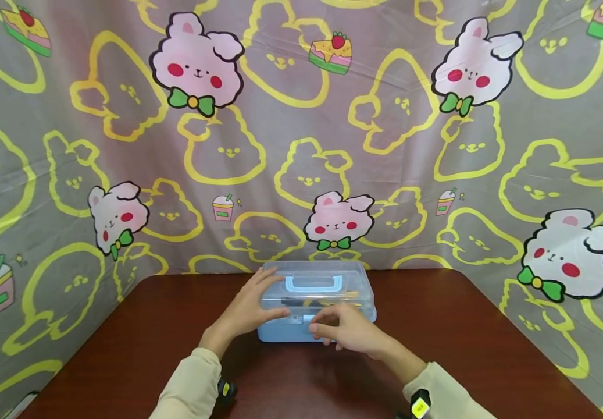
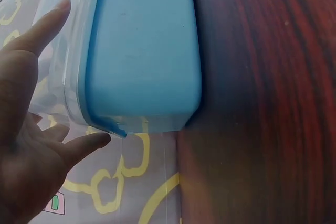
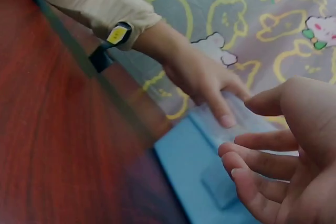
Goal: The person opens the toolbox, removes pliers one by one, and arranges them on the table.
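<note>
A storage box with a light blue base [image 1: 280,333] and a clear lid [image 1: 343,269] stands on the table, lid down. A light blue handle [image 1: 314,289] lies on top, and a blue latch [image 3: 220,184] is on the front. My left hand [image 1: 246,308] spreads its fingers along the lid's left side, thumb toward the front edge. My right hand [image 1: 353,330] is right in front of the latch, fingers loosely bent. In the right wrist view a gap shows between thumb and fingers, with nothing held. Through the lid, dark and yellow items [image 1: 350,295] show, their kind unclear.
The dark red-brown wooden table [image 1: 149,326] extends around the box. Behind it and on both sides hangs a grey curtain [image 1: 385,169] with cartoon bunnies. Each wrist wears a dark band with a yellow-marked device [image 1: 420,404].
</note>
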The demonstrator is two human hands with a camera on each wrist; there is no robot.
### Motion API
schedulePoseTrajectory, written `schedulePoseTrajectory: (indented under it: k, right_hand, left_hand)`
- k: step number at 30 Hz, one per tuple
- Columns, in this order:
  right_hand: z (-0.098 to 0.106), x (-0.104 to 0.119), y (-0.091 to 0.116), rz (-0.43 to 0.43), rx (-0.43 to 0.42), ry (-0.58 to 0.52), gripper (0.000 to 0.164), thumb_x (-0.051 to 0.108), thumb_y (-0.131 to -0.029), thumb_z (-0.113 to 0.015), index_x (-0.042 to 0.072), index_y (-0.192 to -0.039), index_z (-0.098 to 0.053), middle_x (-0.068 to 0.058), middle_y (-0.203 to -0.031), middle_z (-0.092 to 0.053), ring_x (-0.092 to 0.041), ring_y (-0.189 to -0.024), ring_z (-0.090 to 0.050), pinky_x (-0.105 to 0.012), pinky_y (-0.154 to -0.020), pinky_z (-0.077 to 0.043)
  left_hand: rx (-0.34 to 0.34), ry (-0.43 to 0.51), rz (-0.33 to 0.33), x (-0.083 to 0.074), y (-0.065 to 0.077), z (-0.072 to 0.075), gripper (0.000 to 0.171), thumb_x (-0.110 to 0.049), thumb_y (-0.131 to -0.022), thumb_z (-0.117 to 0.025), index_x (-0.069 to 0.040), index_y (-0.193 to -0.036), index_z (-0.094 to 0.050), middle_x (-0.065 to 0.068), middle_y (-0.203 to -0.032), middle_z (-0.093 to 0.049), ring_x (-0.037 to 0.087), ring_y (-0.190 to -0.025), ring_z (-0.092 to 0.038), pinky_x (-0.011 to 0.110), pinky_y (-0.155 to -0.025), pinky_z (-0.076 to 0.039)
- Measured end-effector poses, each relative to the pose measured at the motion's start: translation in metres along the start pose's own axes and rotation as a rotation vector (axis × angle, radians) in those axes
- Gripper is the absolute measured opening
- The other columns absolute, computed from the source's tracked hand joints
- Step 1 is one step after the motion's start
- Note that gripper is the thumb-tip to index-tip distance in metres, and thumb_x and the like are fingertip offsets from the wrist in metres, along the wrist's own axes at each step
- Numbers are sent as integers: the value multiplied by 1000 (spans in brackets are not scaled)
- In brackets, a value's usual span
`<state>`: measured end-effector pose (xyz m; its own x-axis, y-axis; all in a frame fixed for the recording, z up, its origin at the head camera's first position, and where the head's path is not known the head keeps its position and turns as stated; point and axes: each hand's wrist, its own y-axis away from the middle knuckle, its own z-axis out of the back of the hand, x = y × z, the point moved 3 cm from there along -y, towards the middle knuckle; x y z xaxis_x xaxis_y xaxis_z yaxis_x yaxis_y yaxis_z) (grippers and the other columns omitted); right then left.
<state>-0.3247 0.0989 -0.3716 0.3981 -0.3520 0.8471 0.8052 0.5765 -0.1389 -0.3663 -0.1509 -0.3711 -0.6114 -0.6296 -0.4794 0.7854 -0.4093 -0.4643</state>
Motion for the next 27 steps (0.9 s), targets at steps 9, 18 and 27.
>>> schedulePoseTrajectory:
  k: [9, 18, 27]
  right_hand:
    - [-42, -36, 4, -446, -90, -611, 61, 55, -97, -68, -3, -115, -72, -4, -93, -75, -9, -72, -65, -24, -60, -50]
    - [-53, -40, 6, -510, -350, -842, 71, 62, -88, -75, -1, -119, -61, 2, -84, -72, -4, -62, -58, -20, -57, -44]
    - [-54, -39, 8, -498, -437, -841, 68, 57, -87, -79, -6, -109, -66, 3, -73, -64, -4, -57, -55, -41, -76, -59]
  left_hand:
    - [-19, -17, -21, -1, 1, 0, 76, -46, -83, -87, -13, -146, -59, 11, -161, -39, 40, -153, -19, 66, -110, -33]
    - [-4, -8, -43, 0, -1, 2, 75, -45, -84, -87, -14, -146, -60, 14, -162, -37, 44, -153, -16, 68, -109, -32]
    - [-4, -6, -52, 1, -1, 2, 76, -44, -83, -88, -15, -147, -60, 13, -162, -37, 46, -152, -17, 68, -108, -33]
